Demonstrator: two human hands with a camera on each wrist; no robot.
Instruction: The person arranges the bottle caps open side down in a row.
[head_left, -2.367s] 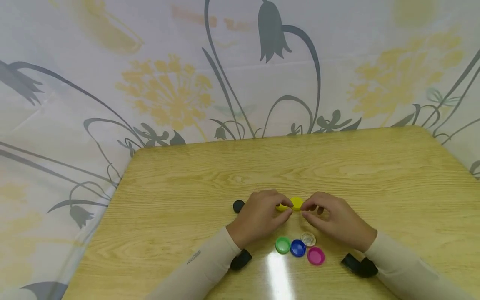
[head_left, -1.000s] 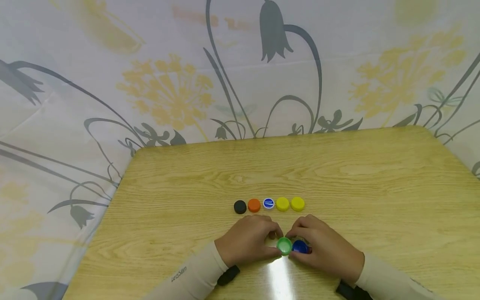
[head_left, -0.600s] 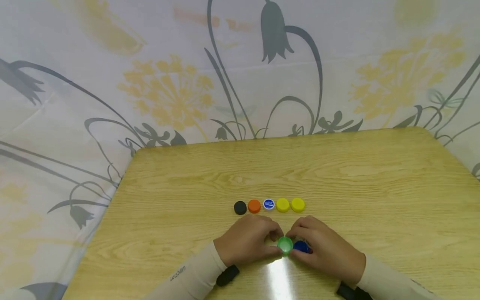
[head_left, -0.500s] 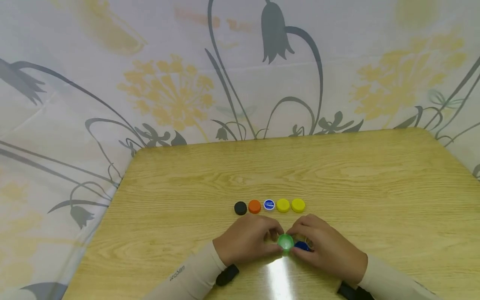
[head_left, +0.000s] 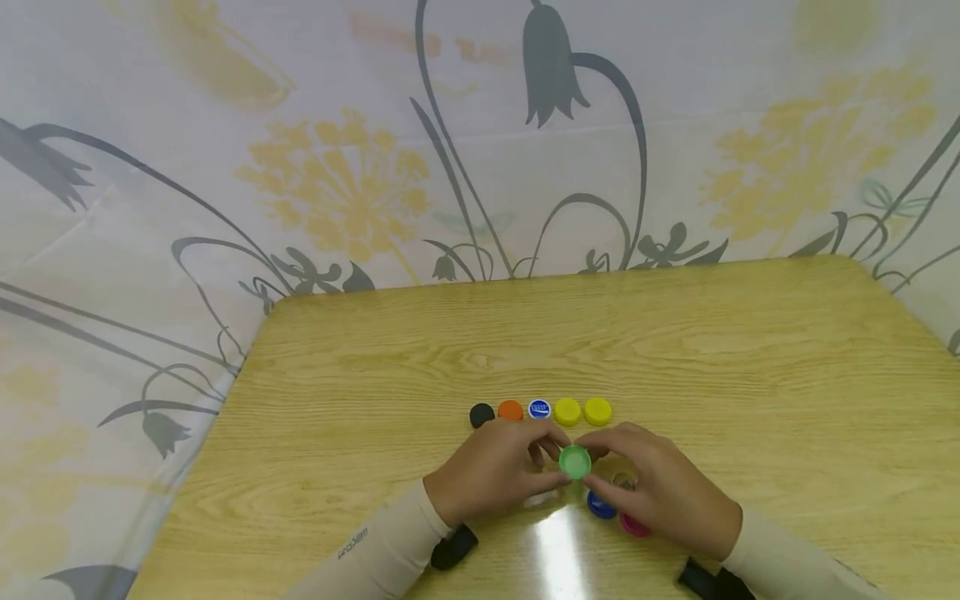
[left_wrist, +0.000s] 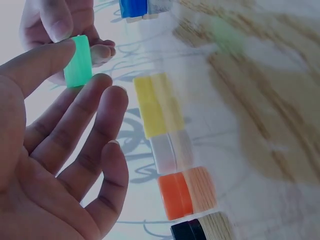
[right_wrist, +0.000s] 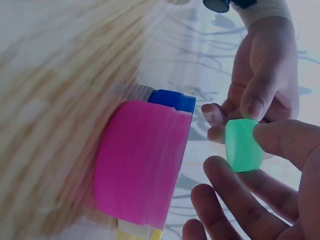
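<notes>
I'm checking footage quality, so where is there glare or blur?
Head view: white glare streaks the table, and the left sleeve has smeared lettering; left wrist view: the background around the green cap is washed out; right wrist view: the table beside the pink cap looks blurred.

The left forearm (head_left: 390, 542) and right forearm (head_left: 802, 560) slant inward from the lower edge of the head view. The left grip (head_left: 504, 468) and right grip (head_left: 663, 492) nearly meet fingertip to fingertip, each pinching between thumb and fingers, the outer fingers loosely bent and spread apart.
</notes>
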